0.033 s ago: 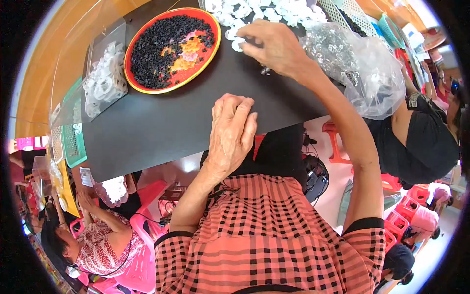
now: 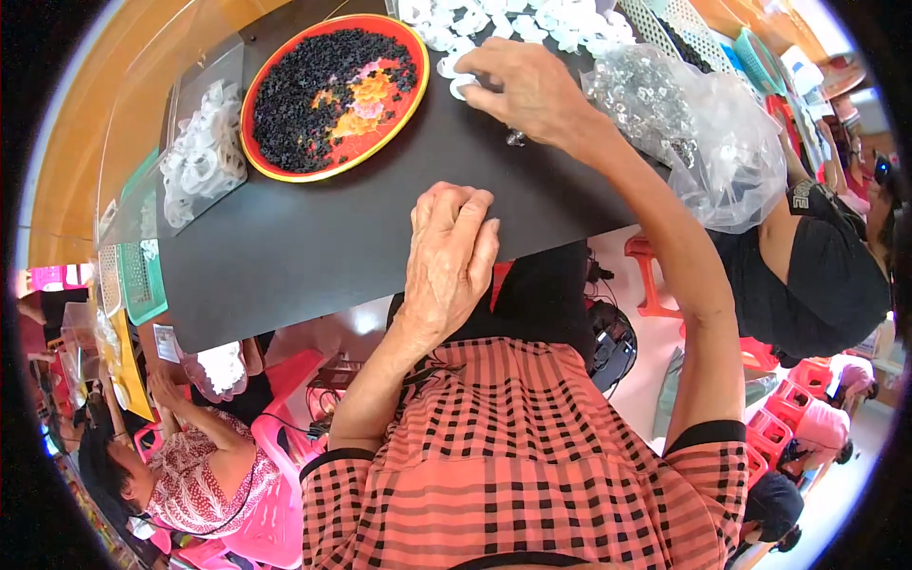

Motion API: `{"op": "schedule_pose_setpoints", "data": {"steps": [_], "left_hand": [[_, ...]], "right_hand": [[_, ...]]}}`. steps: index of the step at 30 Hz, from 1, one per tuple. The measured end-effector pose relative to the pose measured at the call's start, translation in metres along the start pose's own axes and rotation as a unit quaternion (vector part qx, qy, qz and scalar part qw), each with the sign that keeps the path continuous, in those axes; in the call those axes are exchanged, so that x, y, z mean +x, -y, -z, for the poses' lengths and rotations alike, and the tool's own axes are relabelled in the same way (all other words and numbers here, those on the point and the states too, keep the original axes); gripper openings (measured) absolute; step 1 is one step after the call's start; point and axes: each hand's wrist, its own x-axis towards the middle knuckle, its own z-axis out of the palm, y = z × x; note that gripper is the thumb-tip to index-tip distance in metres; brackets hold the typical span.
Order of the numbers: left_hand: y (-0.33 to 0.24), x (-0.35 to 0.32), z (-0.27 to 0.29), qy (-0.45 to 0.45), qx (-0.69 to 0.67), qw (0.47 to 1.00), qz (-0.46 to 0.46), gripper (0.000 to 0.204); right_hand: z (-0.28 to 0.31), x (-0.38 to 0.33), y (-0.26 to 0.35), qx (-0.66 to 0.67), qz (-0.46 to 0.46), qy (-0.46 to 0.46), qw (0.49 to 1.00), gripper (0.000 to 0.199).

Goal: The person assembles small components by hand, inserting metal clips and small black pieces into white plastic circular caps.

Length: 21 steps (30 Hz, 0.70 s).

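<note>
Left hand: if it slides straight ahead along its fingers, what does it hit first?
The left hand lies flat at the near edge of the black table, fingers pointing across it. Ahead is bare tabletop, then probably the right hand at the white plastic rings; depth is unclear.

Bright daylight, sharp, fisheye-bent edges

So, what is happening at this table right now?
A person in a checked shirt works at a black table. The right hand reaches to the pile of small white plastic rings at the far edge and touches one of them. The left hand rests flat on the near edge, holding nothing. A red round tray of small black pieces and a clear bag of shiny parts lie nearby.
</note>
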Motion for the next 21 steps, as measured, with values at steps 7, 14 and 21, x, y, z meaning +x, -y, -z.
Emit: {"op": "schedule_pose_setpoints", "data": {"steps": [7,14,21], "left_hand": [[0.001,0.0,0.0,-0.008,-0.008,1.0,-0.006,0.027],[0.001,-0.003,0.004,-0.045,-0.143,0.983,0.102,0.021],[-0.013,0.02,-0.002,-0.05,-0.588,0.763,0.263,0.031]], "right_hand": [[-0.008,0.004,-0.003,0.008,0.019,0.049,0.999,0.016],[0.018,-0.023,0.038,0.227,-0.066,-0.056,0.97,0.015],[0.023,-0.075,0.069,0.379,-0.098,-0.133,0.911,0.014]]}}
